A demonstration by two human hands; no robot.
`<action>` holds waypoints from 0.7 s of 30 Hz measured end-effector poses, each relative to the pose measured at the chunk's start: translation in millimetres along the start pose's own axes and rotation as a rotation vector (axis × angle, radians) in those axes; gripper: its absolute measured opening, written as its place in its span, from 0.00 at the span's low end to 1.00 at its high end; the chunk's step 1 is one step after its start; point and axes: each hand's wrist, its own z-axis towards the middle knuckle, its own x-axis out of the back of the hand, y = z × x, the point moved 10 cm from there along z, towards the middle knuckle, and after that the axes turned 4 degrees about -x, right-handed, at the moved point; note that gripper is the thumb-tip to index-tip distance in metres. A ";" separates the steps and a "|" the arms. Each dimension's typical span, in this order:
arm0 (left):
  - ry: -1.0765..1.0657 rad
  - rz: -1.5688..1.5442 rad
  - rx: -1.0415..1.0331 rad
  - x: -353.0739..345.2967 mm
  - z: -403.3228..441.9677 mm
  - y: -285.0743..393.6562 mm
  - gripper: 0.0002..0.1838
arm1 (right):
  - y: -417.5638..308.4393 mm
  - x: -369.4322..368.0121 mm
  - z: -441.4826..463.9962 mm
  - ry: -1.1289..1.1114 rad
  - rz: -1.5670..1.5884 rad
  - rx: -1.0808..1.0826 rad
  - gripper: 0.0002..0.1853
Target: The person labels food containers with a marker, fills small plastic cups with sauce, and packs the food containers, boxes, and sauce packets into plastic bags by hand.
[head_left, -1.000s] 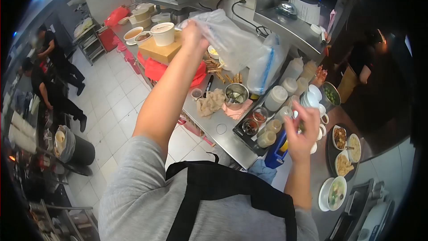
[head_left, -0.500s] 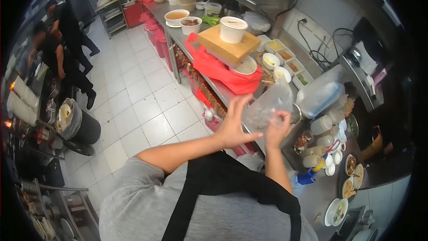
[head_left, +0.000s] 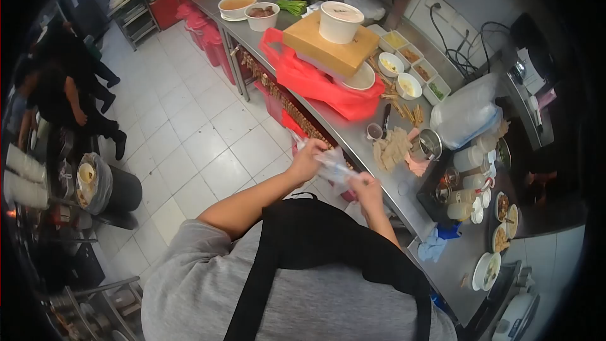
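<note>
A clear plastic bag (head_left: 334, 167) is stretched between my two hands, in front of the steel counter's near edge. My left hand (head_left: 308, 161) is closed on the bag's left side. On its right side, the fingers of my right hand (head_left: 366, 188) pinch the plastic. Beyond them on the counter lie a crumpled beige cloth (head_left: 390, 149), a small sauce cup (head_left: 374, 131) and a black marker (head_left: 386, 115). Further back, a red bag (head_left: 328, 91) lies under a yellow-brown box (head_left: 331, 41) with a white lidded tub (head_left: 341, 22) on top.
Soup (head_left: 237, 4) and meat bowls (head_left: 262, 15) stand at the counter's far left. Sauce bottles (head_left: 468, 159) and plated dishes (head_left: 502, 238) are on the right. A bin (head_left: 101, 183) stands on the tiled floor; people in dark clothes (head_left: 72, 98) are at the left.
My hands have come together and down toward my body, with the clear bag now drawn out between them. My left hand, spread half a second ago, has closed on it. The view has shifted.
</note>
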 end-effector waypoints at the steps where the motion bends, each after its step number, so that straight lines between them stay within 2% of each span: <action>1: -0.155 -0.246 0.142 -28.0 -5.1 -1.1 0.20 | -1.9 25.7 10.5 0.165 -0.082 0.203 0.05; 3: -0.452 -0.740 0.434 -88.9 -39.2 45.1 0.22 | -35.5 52.5 5.9 0.455 -0.501 0.504 0.05; 4: -0.435 -0.670 0.382 -91.8 -40.3 64.1 0.21 | -19.6 46.3 18.9 0.216 -0.200 0.228 0.05; 6: -0.157 0.106 0.204 -43.1 -3.0 29.5 0.20 | -1.4 5.6 1.8 -0.259 0.410 -0.319 0.07; 7: -0.017 0.489 0.103 -21.7 10.4 26.2 0.20 | -15.3 0.6 -3.7 -0.288 0.342 -0.274 0.07; 9: 0.007 0.058 0.118 -28.0 18.9 11.3 0.21 | -34.0 -8.4 -8.2 -0.337 0.210 -0.184 0.07; 10: 0.015 -0.158 0.134 -35.6 18.3 10.6 0.21 | -37.0 14.5 12.2 -0.106 -0.199 0.078 0.04; 11: -0.104 -0.346 0.205 -55.6 14.3 6.9 0.22 | -31.9 38.3 26.2 0.064 -0.365 0.151 0.04; 13: -0.333 -0.724 0.349 -100.7 -5.5 52.3 0.23 | -52.0 70.6 34.7 0.399 -0.704 0.288 0.04; 14: -0.292 -0.645 0.342 -106.2 -9.9 72.5 0.23 | -34.2 72.4 42.7 0.265 -0.427 0.145 0.05; 16: -0.100 -0.261 0.300 -77.2 11.9 47.1 0.23 | -12.8 50.8 46.2 -0.005 0.138 -0.121 0.07; 17: -0.006 -0.070 0.274 -58.0 24.5 30.6 0.23 | -15.3 36.7 39.9 -0.130 0.314 -0.190 0.08; 18: 0.110 0.253 0.098 -38.5 39.7 44.6 0.24 | -24.0 21.8 30.4 -0.255 0.489 -0.255 0.08; 19: 0.123 0.318 0.097 -34.0 44.9 40.0 0.24 | -31.5 7.2 24.9 -0.383 0.663 -0.313 0.09; 21: 0.144 0.455 0.086 -26.7 56.2 45.0 0.25 | -46.3 33.9 47.9 -0.065 -0.048 0.043 0.09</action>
